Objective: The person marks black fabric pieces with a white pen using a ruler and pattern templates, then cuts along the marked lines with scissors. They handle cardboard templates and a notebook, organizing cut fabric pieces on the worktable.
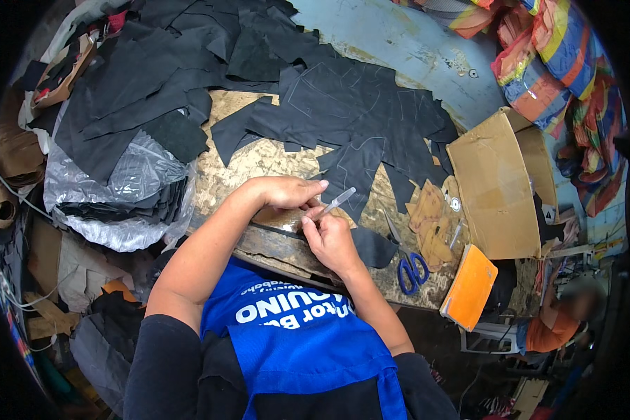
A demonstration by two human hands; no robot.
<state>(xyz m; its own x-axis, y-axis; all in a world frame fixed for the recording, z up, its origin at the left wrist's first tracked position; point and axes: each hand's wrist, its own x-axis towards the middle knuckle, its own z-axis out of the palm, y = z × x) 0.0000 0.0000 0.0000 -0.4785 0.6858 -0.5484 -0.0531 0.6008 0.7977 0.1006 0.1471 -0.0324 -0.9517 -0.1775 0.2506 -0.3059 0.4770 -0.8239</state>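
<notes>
My right hand is closed around a slim, pale translucent pen, held at a slant near the table's front edge. Close beside it on the left is my left hand, thumb stretched out and the other fingers curled under. Whatever those fingers hold, if anything, is hidden. Just beyond both hands lies a black leather-like piece with thin pale outlines on it. A larger black sheet farther back carries similar lines.
Blue-handled scissors and tan pattern pieces lie to the right, beside an orange notebook and a cardboard box. Black sheets are heaped at left, above a plastic bag. Another person sits far right.
</notes>
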